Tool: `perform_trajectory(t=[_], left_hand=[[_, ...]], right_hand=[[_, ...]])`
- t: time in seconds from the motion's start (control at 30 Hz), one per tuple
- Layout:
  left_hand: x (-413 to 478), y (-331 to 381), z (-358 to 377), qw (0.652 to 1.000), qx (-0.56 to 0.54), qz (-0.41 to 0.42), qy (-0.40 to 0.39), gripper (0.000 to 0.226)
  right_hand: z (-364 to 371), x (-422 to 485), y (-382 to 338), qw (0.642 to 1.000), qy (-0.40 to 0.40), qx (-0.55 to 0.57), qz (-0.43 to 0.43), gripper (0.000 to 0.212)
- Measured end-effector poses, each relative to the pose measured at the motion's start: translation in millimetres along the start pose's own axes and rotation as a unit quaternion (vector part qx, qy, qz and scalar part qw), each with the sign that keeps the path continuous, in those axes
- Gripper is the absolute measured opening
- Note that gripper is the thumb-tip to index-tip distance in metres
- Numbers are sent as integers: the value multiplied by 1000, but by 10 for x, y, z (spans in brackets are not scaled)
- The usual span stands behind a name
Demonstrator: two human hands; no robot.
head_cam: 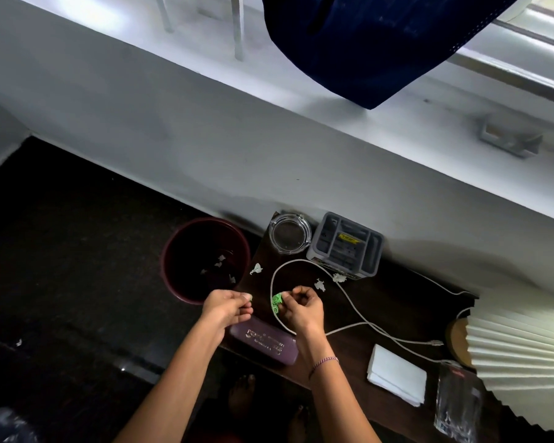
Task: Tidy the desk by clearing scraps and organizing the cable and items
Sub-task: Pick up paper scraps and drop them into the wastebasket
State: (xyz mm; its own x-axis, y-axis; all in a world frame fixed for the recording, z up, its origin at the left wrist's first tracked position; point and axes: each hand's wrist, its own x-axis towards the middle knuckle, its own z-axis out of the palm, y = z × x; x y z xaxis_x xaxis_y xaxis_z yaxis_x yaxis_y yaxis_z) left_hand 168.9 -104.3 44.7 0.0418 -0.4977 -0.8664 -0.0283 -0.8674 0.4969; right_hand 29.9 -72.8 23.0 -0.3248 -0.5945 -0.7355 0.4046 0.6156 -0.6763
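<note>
Below, the bin [205, 260] holds white scraps [219, 260] while the right hand [301, 310] pinches green paper [277, 300].

Head camera, steep downward view, desk [397, 302] near

ashtray [289, 233]: clear glossy glass | organizer [346, 247]: grey matt plastic | lampshade [522, 359]: pleated paper | napkin [395, 374]: white paper | table [381, 302]: dark wood

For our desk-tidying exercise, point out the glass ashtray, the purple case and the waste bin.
glass ashtray [289, 233]: head view, its clear centre.
purple case [264, 344]: head view, its lettered lid.
waste bin [170, 251]: head view, its left rim.
</note>
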Motion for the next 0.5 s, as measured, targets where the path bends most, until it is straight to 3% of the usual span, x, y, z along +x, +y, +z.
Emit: perform_trajectory(t=[0.23,0.4,0.5], left_hand=[[39,93,-132,999,-40,4,-12,19],[89,171,-208,993,-114,2,-8,18],[102,208,-300,990,-142,7,-11,6]], right_hand=[[383,-21,-36,997,-48,-48,-27,25],[650,-5,-27,986,-7,-148,-75,31],[765,10,-46,976,1,-189,-106,28]])
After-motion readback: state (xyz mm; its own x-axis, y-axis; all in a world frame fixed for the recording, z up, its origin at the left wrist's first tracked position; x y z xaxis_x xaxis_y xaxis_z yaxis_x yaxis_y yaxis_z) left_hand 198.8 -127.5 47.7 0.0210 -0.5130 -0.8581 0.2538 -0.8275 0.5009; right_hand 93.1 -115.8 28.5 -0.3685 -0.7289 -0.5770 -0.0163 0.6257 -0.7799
